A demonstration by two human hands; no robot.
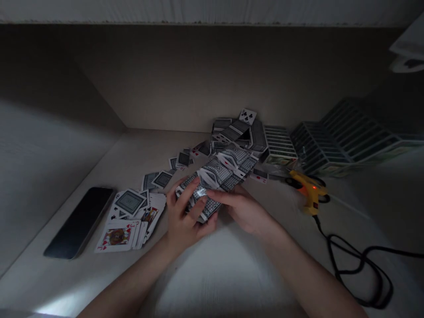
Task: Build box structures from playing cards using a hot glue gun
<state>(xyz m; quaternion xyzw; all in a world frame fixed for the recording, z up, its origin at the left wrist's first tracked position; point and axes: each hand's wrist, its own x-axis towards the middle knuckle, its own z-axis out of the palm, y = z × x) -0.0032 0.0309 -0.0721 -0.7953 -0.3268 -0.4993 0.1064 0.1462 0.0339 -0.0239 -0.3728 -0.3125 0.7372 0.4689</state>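
Observation:
A long piece built from folded playing cards [236,162], with patterned grey backs outward, hangs between my hands over the surface. My left hand [188,212] grips its near end, fingers bent over the top. From the right, my right hand [243,205] holds it with the thumb laid on top; its other fingers are hidden beneath. Pale folded edges stand up in two gaps along the piece. A shiny spot shows by my fingertips. Loose cards [162,179] trail behind my left hand, and a face-up pile with a jack of hearts [117,238] lies farther left.
A black phone [79,223] lies at the left. On the right rests a yellow glue gun [309,192] with a red light; its black cord [357,256] loops toward me. Card stacks [256,134] and banded card-like blocks [280,143] stand at the back. A shelf edge [198,15] overhangs.

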